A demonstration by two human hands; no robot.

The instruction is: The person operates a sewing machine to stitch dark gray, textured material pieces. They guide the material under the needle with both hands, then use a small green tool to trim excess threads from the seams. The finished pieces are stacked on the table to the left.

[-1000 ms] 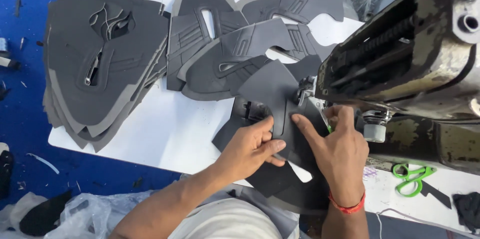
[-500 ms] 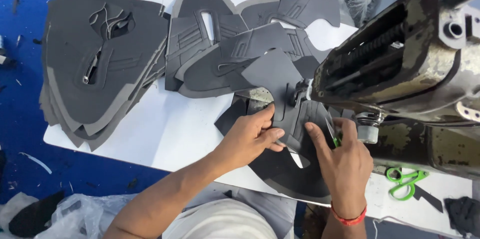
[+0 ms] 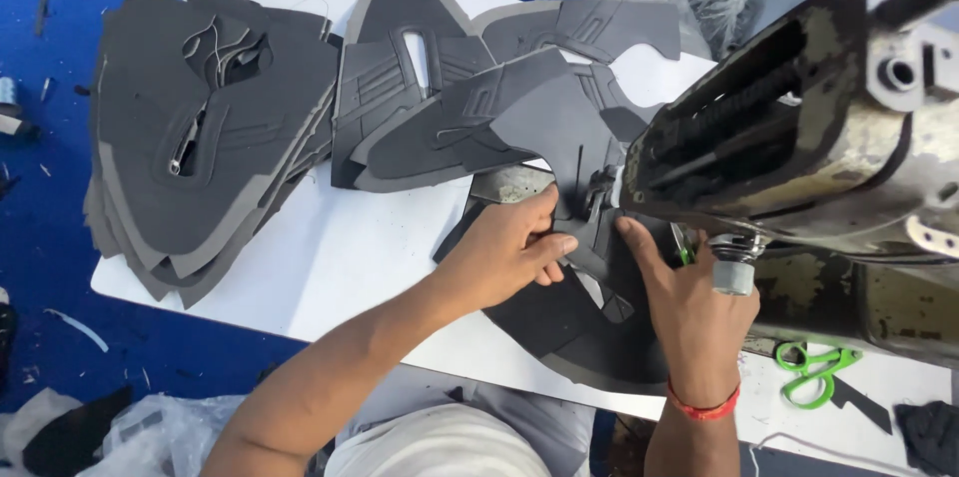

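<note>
While your left hand (image 3: 509, 252) and right hand (image 3: 684, 302) press flat, ungripping, on the grey panel (image 3: 574, 147), it lies under the machine (image 3: 799, 137), long axis running away from you.

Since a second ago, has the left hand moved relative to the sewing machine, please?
Yes. The left hand has slid toward the sewing machine; its fingertips now press the grey piece right by the needle area, closer to the right hand.

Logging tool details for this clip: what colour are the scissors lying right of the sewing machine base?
The scissors have bright green handles, seen in the head view.
</note>
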